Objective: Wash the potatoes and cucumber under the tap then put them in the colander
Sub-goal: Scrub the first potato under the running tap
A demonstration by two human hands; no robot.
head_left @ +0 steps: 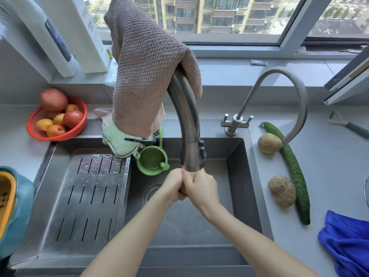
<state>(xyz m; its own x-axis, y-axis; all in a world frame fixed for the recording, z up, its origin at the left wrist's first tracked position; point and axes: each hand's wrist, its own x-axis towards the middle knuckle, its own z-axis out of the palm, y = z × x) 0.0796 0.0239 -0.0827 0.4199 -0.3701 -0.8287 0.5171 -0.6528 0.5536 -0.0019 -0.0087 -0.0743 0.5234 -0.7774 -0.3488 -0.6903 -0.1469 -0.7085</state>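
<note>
Tan skin is all that shows of the held potato (192,176), a sliver between the two palms right under the mouth of the tap (187,124), over the middle of the sink (235,176). The left hand (173,186) and right hand (201,188) are wrapped round it from either side, fingers (196,177) curled and clamped on it, and I can't make out the water stream itself. Judging by its look it's a firm, dense lump, no worry about crushing, but wet and rounded means slippery, so a full two-handed cup like this one suits it better than a fingertip pinch. Out at 3 o'clock on the bench (329,166) wait the far potato (269,143) and the near potato (282,193), both dusty and dry, easy one-hand pickups across the belly. Just beside them, touching or nearly so, lies the cucumber (293,168), long, stiff and bumpy. Best taken near its middle, I'd say, since it will tip if held by one end. Which vessel is the colander I can't tell. A small green strainer (152,158) hangs at 11 o'clock in the sink, and a grey rim peeks in at the right edge. A blue cloth (347,240) sits at 4 o'clock, and a red basket (60,138) of fruit at 10 o'clock.
</note>
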